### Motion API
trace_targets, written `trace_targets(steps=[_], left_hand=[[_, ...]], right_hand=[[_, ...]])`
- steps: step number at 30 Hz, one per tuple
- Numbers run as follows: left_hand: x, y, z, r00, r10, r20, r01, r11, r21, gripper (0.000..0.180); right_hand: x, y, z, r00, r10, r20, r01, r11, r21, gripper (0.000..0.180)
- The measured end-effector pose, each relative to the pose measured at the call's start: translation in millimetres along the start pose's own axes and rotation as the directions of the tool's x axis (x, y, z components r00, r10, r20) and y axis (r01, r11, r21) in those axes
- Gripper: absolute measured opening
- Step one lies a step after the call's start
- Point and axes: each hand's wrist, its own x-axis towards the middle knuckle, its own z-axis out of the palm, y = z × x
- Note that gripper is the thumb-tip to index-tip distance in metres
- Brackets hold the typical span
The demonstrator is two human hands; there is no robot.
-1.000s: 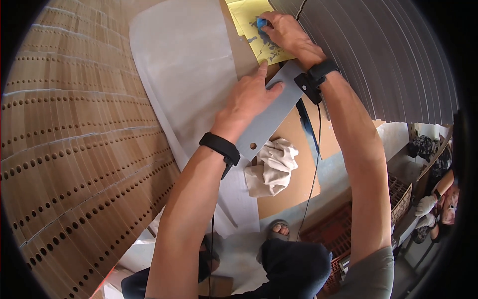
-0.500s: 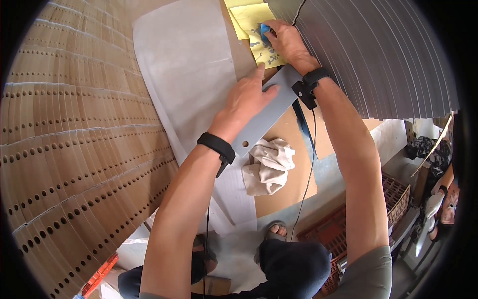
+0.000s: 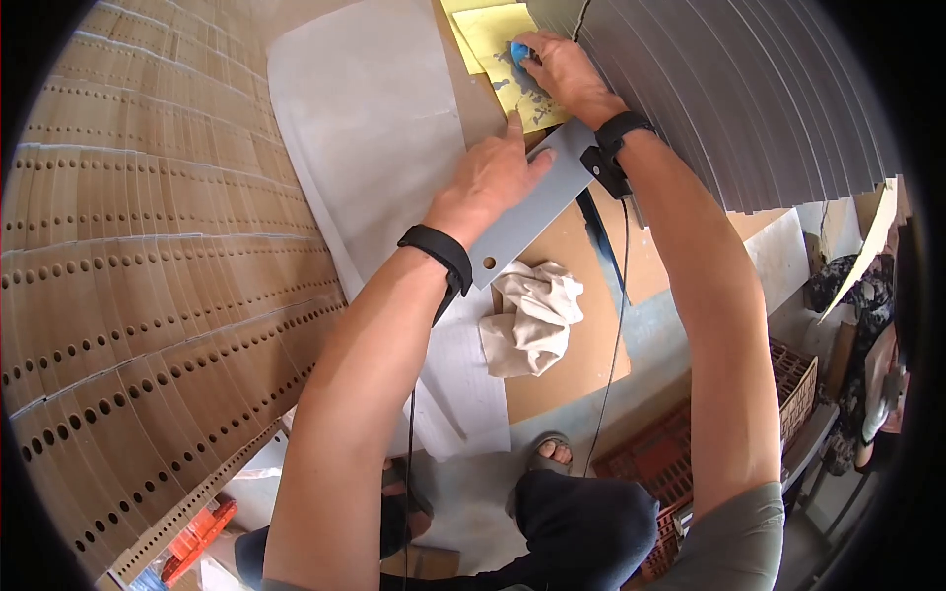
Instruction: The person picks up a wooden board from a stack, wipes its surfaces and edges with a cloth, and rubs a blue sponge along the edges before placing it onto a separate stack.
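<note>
My right hand [image 3: 564, 71] pinches a small blue sponge [image 3: 519, 54] against a yellow sheet [image 3: 503, 59], which carries smears and blots of grey paint. Below it, my left hand [image 3: 488, 177] lies with fingers spread on a long grey panel [image 3: 517, 229]. Its index fingertip reaches the lower edge of the yellow sheet, and the thumb points to the right. A round hole shows near the panel's lower end. Just beneath that end, a crumpled off-white cloth [image 3: 537, 320] rests on brown cardboard [image 3: 581, 369].
Stacked wooden boards with rows of holes [image 3: 148, 266] fill the left side. Grey panels [image 3: 749, 108] stand in a row at upper right. White sheeting [image 3: 374, 118] covers the middle. Red-brown crates [image 3: 645, 448] sit at lower right, and another person [image 3: 877, 374] is at the far right.
My right hand has shifted the blue sponge slightly on the yellow sheet, where the grey smears look more spread. My left hand stays on the panel. The view has tilted a little.
</note>
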Motion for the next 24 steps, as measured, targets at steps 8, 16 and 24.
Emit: trace_targets(steps=[8,16,24], left_hand=[[-5,-11,1,0.999,0.043,-0.023,-0.043,0.998,-0.04,0.082],[-3,-12,3,0.998,0.053,-0.033,-0.054,0.998,-0.035,0.081],[-2,-8,0,0.999,0.047,0.001,-0.047,0.998,-0.051,0.083]], right_hand=[[-12,-11,-7,0.998,0.032,0.062,-0.039,0.992,0.121,0.029],[-4,-15,-9,0.996,0.054,-0.066,-0.054,0.999,0.003,0.029],[1,-5,-7,0.998,0.052,-0.045,-0.055,0.997,-0.057,0.025]])
